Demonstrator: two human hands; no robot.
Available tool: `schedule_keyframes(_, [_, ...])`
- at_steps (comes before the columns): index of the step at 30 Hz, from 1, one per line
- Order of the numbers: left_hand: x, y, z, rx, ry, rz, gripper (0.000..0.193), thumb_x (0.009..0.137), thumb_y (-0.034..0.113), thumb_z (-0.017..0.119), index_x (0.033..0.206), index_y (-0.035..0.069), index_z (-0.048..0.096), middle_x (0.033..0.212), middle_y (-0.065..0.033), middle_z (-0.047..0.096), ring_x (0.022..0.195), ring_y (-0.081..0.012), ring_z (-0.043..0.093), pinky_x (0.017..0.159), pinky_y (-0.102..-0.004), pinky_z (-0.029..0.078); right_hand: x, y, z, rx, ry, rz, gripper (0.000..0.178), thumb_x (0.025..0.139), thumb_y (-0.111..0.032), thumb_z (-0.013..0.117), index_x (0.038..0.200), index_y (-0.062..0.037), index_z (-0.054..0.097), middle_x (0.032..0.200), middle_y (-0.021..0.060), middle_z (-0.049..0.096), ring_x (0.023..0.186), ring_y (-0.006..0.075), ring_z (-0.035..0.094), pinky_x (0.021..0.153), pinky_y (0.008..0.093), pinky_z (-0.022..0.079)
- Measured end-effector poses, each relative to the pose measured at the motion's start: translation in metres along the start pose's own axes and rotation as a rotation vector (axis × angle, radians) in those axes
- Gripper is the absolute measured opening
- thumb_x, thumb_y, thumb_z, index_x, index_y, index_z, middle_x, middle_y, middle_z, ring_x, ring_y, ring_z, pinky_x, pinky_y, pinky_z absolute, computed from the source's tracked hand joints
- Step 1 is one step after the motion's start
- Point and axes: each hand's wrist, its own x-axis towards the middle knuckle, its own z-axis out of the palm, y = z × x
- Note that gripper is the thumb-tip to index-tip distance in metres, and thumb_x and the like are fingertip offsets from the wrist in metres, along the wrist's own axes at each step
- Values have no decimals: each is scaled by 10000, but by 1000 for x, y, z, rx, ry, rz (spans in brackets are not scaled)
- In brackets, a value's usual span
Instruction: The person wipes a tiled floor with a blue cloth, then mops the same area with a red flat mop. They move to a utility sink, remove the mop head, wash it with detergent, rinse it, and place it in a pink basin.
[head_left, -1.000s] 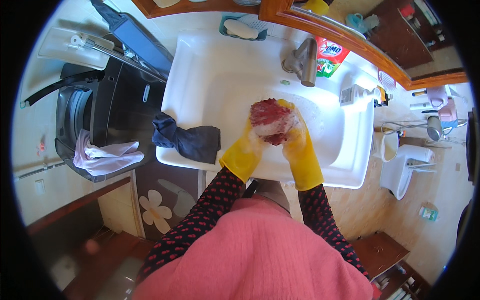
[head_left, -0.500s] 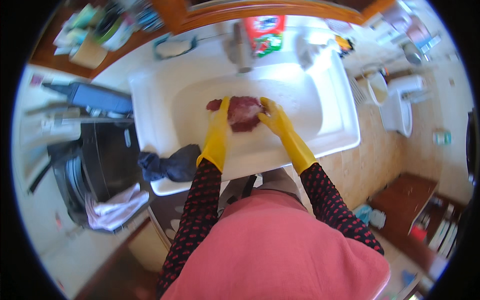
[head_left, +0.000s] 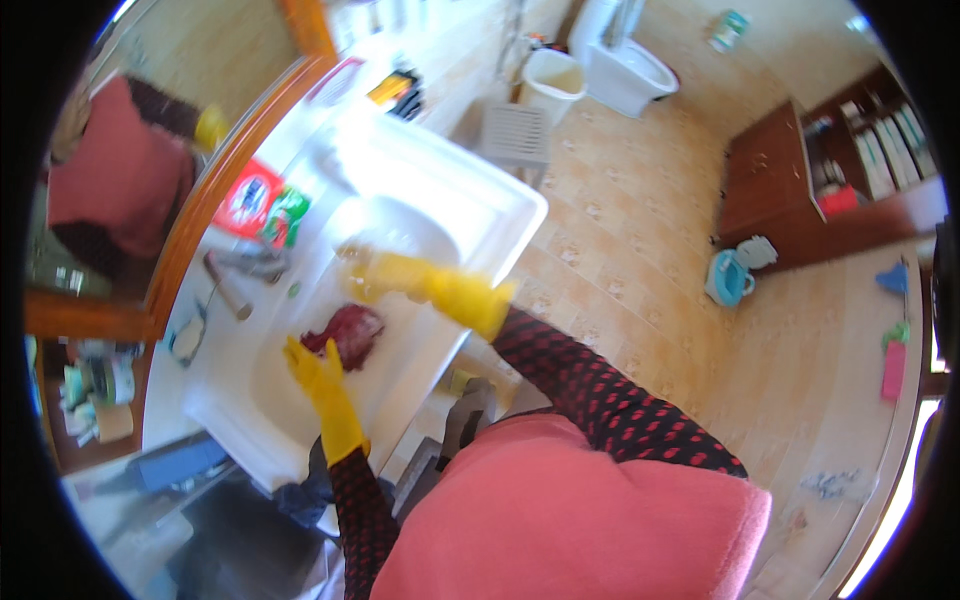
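In the white sink basin lies a bunched dark red cloth with pale suds on it. My left hand, in a yellow rubber glove, is open beside the cloth, its fingers spread and the tips at the cloth's edge. Away from the cloth, over the far right part of the basin, is my right hand in a matching glove. Motion smears its fingers, so I cannot make out whether they hold anything. A dark blue cloth hangs over the sink's near rim by my left forearm.
Behind the basin stand the faucet and a red and green detergent bag. A wood-framed mirror rises at the left. Right of the sink are a grey slatted stool, a white bin and a toilet.
My view has swung to the right. My right hand has left the red cloth and moved off to the right. My left hand has let go, its fingers now spread beside it.
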Motion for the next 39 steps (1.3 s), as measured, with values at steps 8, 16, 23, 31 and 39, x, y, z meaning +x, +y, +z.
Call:
schedule_keyframes(8, [5,59,-117,-707,-436,-35,502,966,270,597,1366,-17,497,1395,-193,520,1266,-341,511,1065,-387,399,-78,-77,8,-45,288,-82,697,829,-360,708,1418,-88,451,1190,133,634,829,217,633,749,337,527])
schedule_keyframes(16, [-26,135,-116,-825,-427,10,496,983,231,544,1397,-22,443,1398,-207,515,1257,-334,525,1029,-368,430,-302,-131,24,-578,904,327,592,921,-418,625,1414,-135,461,1092,76,678,950,212,655,722,327,508])
schedule_keyframes(23, [-48,220,-91,-1008,-646,100,492,998,197,497,1424,-26,395,1402,-219,511,1250,-329,537,998,-352,457,-656,-103,127,71,1763,-564,509,906,-493,595,1307,-184,546,1247,106,652,915,72,612,492,209,376])
schedule_keyframes(31, [-57,383,42,-1303,-1060,877,491,1014,158,444,1455,-31,340,1405,-234,507,1241,-322,550,962,-333,488,-777,5,423,246,2471,-1332,341,927,-328,659,1183,-107,608,1140,117,687,815,109,648,562,148,515])
schedule_keyframes(39, [-257,523,10,-993,-1852,229,518,951,459,570,1294,71,550,1240,-87,621,915,-169,620,676,-211,542,-785,91,608,266,2934,-1634,283,945,-295,612,1149,-100,586,1033,145,704,730,151,636,514,171,497])
